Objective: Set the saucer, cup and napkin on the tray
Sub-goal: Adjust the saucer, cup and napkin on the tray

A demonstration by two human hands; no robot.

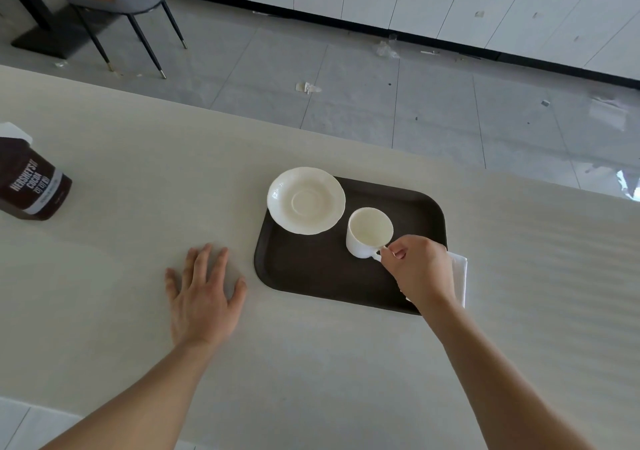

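Note:
A dark brown tray (pixel 311 276) lies on the pale table. A white scalloped saucer (pixel 306 200) rests on its far left corner, overhanging the rim. A white cup (pixel 367 232) stands upright on the tray, just right of the saucer. My right hand (pixel 420 269) pinches the cup's handle. A white folded napkin (pixel 459 273) lies at the tray's right edge, mostly hidden behind my right hand. My left hand (pixel 204 293) lies flat on the table with fingers spread, left of the tray.
A brown Hershey's cocoa container (pixel 33 181) stands at the table's left edge. The table's far edge runs diagonally behind the tray, with grey tiled floor beyond. A chair (pixel 128 6) stands on the floor at the far left.

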